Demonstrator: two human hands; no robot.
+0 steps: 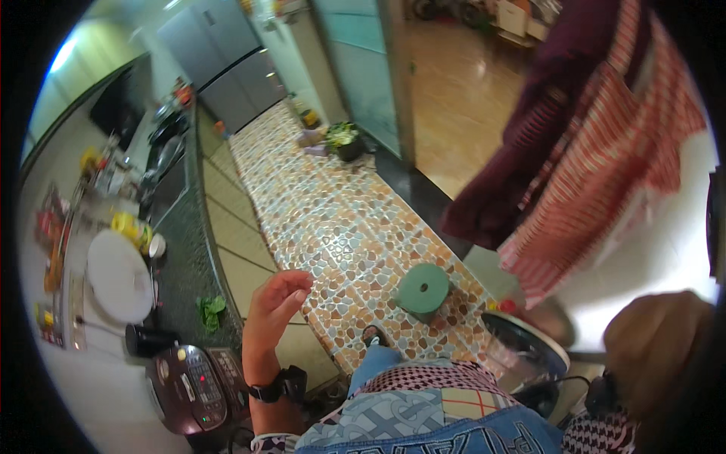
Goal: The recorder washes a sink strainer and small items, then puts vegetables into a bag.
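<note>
My left hand (281, 303) is raised beside the edge of the dark stone counter (181, 272), its fingers loosely curled and the thumb apart, holding nothing. A black device is strapped to that wrist. Below and left of it sits a brown rice cooker (190, 389) with lit indicators. Some green leaves (211, 313) lie on the counter. At the lower right, a blurred brown shape close to the camera, above a houndstooth sleeve (601, 428), seems to be my right hand or forearm (658, 340); its fingers cannot be made out. A red-and-white striped cloth (612, 176) hangs beyond it.
A green round stool (422, 289) stands on the pebble-patterned floor (334, 227). A dark purple garment (544, 136) hangs by the doorway. A pot of greens (343, 142) rests near the glass door (363, 68). A white round plate-like thing (119, 278) leans behind the counter.
</note>
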